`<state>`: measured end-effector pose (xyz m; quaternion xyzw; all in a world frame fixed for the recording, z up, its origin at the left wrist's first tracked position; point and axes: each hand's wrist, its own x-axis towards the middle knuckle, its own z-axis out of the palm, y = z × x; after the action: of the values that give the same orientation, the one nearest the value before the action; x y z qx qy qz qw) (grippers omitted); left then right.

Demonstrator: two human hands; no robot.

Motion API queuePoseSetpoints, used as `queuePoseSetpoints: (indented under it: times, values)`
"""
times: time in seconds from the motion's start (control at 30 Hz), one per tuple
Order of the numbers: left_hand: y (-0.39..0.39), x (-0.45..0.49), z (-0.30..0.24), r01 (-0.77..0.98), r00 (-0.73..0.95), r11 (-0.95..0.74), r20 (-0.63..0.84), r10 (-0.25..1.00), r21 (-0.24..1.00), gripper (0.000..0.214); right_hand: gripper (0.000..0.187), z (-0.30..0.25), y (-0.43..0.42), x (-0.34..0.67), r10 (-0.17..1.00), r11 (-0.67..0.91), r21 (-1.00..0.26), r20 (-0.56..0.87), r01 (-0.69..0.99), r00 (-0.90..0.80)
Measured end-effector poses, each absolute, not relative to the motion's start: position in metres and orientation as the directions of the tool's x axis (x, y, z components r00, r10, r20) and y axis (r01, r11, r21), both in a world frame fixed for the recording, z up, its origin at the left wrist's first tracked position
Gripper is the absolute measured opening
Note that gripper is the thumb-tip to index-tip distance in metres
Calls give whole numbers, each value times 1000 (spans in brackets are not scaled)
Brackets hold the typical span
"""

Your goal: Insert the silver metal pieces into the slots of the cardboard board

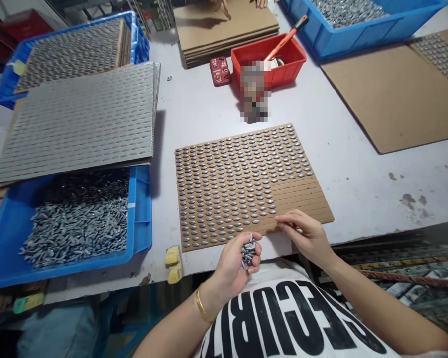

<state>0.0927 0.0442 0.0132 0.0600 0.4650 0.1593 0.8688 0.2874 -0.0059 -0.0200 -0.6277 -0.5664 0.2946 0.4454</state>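
Observation:
My left hand (237, 258) is cupped palm-up around a small heap of grey, spindle-shaped metal pieces (248, 252), just off the near edge of a brown cardboard sheet (298, 196). Rows of the same oval pieces cover most of that sheet; bare grooved lines show at its right and near side. Over this bare part, my right hand (306, 233) has thumb and forefinger pinched together close to the sheet's surface. Whatever lies between those fingertips is too small to make out.
Left, a blue bin (142, 214) holds loose metal pieces, with filled sheets (82, 119) lying over it. A red box (294, 69) with an orange-handled tool stands ahead. Another person's hand (224, 7) is over stacked cardboard (231, 40). At right sit another blue bin (381, 37) and cardboard (395, 99).

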Motion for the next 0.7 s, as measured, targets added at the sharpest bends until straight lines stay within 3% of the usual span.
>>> queuePoseSetpoints:
  times: [0.1, 0.37, 0.7]
  values:
    - [41, 91, 12, -194, 549, 937, -759, 349, 290, 23, 16, -29, -2, 289, 984, 89, -857, 156, 508, 90]
    - [36, 93, 11, -83, 602, 948, -743, 293, 306, 31, 25, -52, 9, 289, 937, 308, -545, 318, 780, -148]
    - [35, 95, 8, -73, 589, 955, -760, 274, 287, 32, 30, -54, 9, 291, 912, 366, -478, 353, 798, -207]
